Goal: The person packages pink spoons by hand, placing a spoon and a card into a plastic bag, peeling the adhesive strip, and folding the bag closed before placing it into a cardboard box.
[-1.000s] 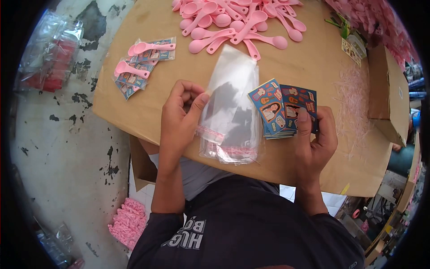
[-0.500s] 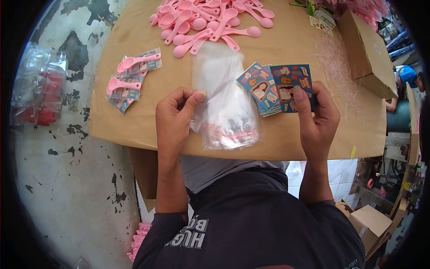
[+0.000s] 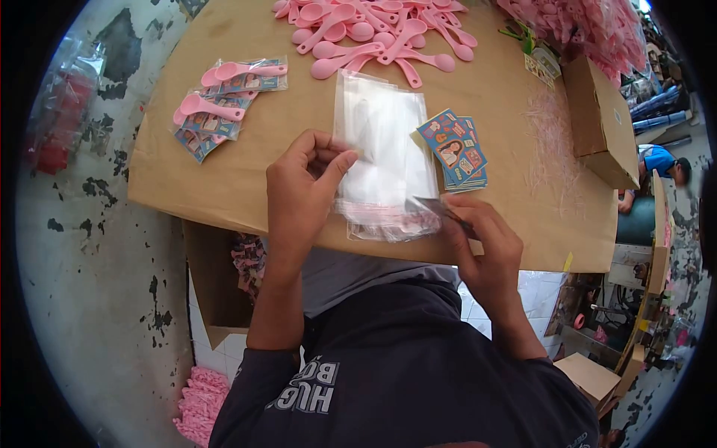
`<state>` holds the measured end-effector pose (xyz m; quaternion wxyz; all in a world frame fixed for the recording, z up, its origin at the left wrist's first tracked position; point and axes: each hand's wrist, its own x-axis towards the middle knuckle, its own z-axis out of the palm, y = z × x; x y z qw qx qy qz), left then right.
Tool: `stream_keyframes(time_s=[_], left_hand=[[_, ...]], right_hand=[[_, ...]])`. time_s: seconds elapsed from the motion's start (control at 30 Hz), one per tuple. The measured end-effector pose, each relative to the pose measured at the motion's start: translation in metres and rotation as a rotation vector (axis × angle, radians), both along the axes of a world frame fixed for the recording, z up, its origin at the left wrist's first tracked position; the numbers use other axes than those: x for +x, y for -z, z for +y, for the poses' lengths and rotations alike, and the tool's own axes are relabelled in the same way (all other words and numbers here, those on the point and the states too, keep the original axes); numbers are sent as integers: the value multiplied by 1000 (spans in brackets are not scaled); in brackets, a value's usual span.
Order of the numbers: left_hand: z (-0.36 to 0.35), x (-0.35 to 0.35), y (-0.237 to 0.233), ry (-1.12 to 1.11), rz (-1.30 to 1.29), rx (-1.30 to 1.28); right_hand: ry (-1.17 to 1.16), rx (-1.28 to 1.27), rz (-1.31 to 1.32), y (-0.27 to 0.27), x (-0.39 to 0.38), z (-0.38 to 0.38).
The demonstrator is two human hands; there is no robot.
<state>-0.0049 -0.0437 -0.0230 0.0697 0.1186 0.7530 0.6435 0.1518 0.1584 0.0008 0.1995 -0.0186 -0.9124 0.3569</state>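
A stack of clear plastic bags (image 3: 385,142) lies in front of me, its pinkish flap ends toward my body. At their left side my left hand (image 3: 306,187) pinches the edge of the top bag between thumb and fingers. My right hand (image 3: 485,235) grips a printed card (image 3: 441,210), turned nearly edge-on, with one corner over the flap end of the bags. Just right of the bags rests a fanned pile of blue printed cards (image 3: 453,153). Several packed bags with cards and pink spoons (image 3: 213,107) lie to the left.
Loose pink measuring spoons (image 3: 381,33) are heaped at the far side of the brown-covered table (image 3: 299,97). A cardboard box (image 3: 601,123) stands at the right, beside paper shreds (image 3: 553,149) and bagged pink spoons (image 3: 582,30). Another person (image 3: 661,168) is beyond the table's right side.
My right hand has brought its card down and left to the flap end of the bags, tipping it edge-on. My left hand stays at the bag's left edge. The view has shifted slightly.
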Motion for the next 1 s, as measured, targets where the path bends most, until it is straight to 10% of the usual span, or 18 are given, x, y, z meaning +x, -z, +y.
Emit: stream_keyframes(time_s=[0.63, 1.0], left_hand=[[-11, 2, 1, -71, 146, -121], [-24, -11, -9, 25, -290, 695]], right_hand=[[-233, -221, -49, -16, -48, -32], [-168, -185, -145, -10, -52, -21]])
